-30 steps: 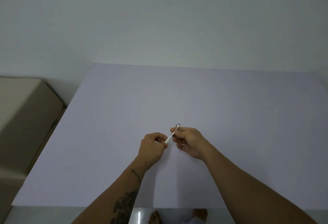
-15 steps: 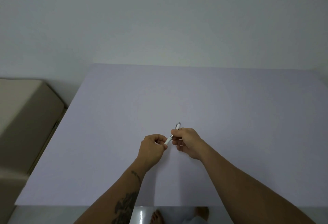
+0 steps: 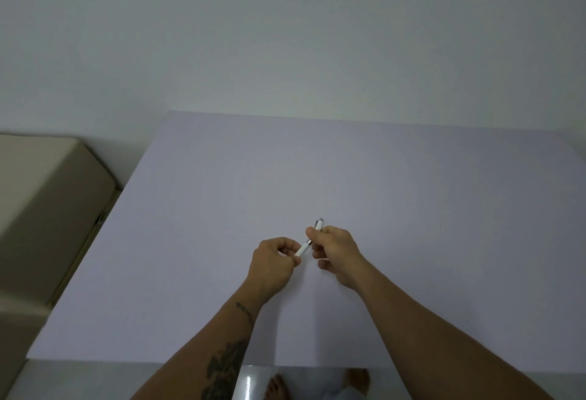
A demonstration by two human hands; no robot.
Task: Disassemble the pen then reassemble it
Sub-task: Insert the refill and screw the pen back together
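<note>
A slim white pen (image 3: 303, 248) with a metal band and a grey end cap is held slanted above the pale lilac table (image 3: 412, 193). My left hand (image 3: 274, 265) pinches its lower end between thumb and fingers. My right hand (image 3: 334, 249) grips its upper half, and the grey tip sticks out above my fingers. The pen looks in one piece; the parts inside both fists are hidden.
A beige box (image 3: 47, 203) stands to the left of the table, below its level. A plain wall rises behind the far edge. My bare feet (image 3: 279, 387) show on the shiny floor under the near edge.
My hands have drawn slightly apart, so a bit more of the white barrel shows between them. The pen stays at the same slant.
</note>
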